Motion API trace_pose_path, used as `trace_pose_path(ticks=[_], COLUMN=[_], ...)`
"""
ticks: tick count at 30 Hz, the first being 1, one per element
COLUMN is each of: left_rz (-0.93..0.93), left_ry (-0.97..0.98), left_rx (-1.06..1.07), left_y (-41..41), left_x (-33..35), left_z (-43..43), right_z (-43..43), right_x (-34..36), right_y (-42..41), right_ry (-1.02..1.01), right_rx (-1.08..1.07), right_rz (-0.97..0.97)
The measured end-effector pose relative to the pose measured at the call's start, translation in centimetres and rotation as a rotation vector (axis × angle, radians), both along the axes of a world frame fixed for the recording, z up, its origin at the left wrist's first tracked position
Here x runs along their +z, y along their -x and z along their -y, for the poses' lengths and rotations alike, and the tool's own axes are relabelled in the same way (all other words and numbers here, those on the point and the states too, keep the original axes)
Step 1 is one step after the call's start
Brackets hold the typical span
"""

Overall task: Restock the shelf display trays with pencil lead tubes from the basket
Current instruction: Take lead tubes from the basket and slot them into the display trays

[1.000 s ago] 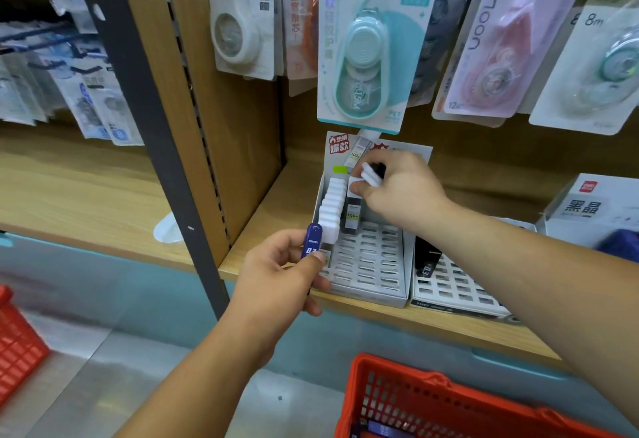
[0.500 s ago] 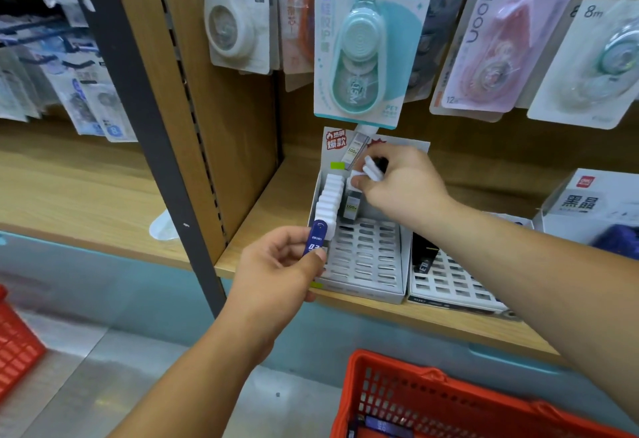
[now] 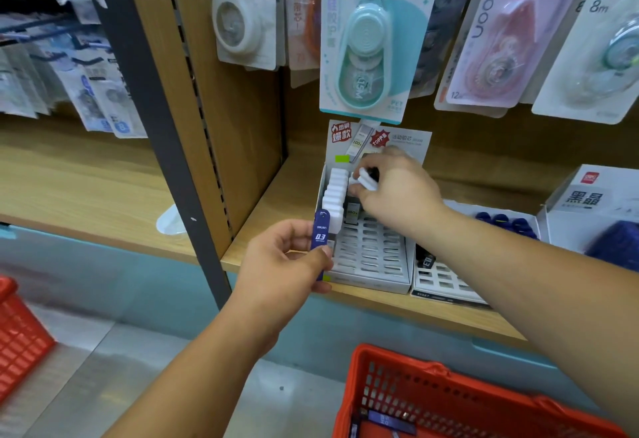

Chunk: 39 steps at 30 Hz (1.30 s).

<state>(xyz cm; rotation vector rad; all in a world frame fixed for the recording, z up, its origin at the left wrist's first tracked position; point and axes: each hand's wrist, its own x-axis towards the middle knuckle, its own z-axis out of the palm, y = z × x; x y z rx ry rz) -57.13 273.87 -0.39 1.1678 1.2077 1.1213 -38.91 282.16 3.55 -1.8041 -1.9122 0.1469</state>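
Two limbs in shot, forearm and grip each. Left grip (image 3: 281,261): bare, plain fingers, creases over the knuckles. Left forearm (image 3: 193,365): bare along the whole stretch in frame, wrist down to the bottom edge. Right grip (image 3: 397,192): bare as well, seen from the back, knuckle ridges showing, fingertips slightly blurred. Right forearm (image 3: 518,278): bare from wrist to the right edge, looking wider nearer the lens. Nail detail too small to call.

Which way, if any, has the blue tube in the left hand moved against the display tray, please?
No. The blue tube in the left hand stays beside the front end of the white-capped row in the display tray.
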Motion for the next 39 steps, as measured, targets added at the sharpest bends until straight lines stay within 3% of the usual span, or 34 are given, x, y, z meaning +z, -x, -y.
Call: trace_pose_path(ticks=[1,5,7,10,13,17,21,24,32,36,39], left_rz=[-0.003,-0.014,-0.032,-0.072,-0.11,-0.101,-0.236,-0.248,-0.177,-0.212,-0.236], left_ry=[0.004,0.087,0.115,0.041,-0.1,-0.117,-0.218,-0.154,-0.05,-0.054,0.045], left_rx=[0.0,-0.055,-0.097,-0.151,-0.141,-0.114,-0.134,-0.107,-0.046,0.02,0.001], left_y=[0.0,-0.3,-1.0,-2.5,-3.4,-3.4,-3.5,-3.0,-2.0,-1.4,-1.3], left_x=[0.1,0.5,0.6,0.9,1.5,1.7,1.3,1.1,0.6,0.0,-0.5], left_z=[0.0,0.1,0.2,1.2,2.1,2.2,2.1,1.5,0.5,0.2,-0.1], right_z=[0.2,2.4,3.6,4.4,4.7,5.5,5.9,5.9,4.6,3.2,2.3], right_x=[0.4,2.5,2.8,2.3,1.7,1.8,1.4,1.5,2.4,2.5,2.4], right_y=[0.0,-0.5,-0.5,-0.2,0.2,0.5,0.7,0.4,-2.1,-2.5,-2.2], right_ry=[0.025,0.275,0.459,0.591,0.592,0.507,0.493,0.421,0.325,0.064,0.037], right_rx=[0.003,-0.002,0.007,-0.052,-0.109,-0.113,-0.08,-0.083,-0.004,-0.084,-0.021], right_rz=[-0.13,-1.01,-1.247,-1.444,-1.428,-1.378,-1.275,-1.126,-0.966,-0.714,-0.488])
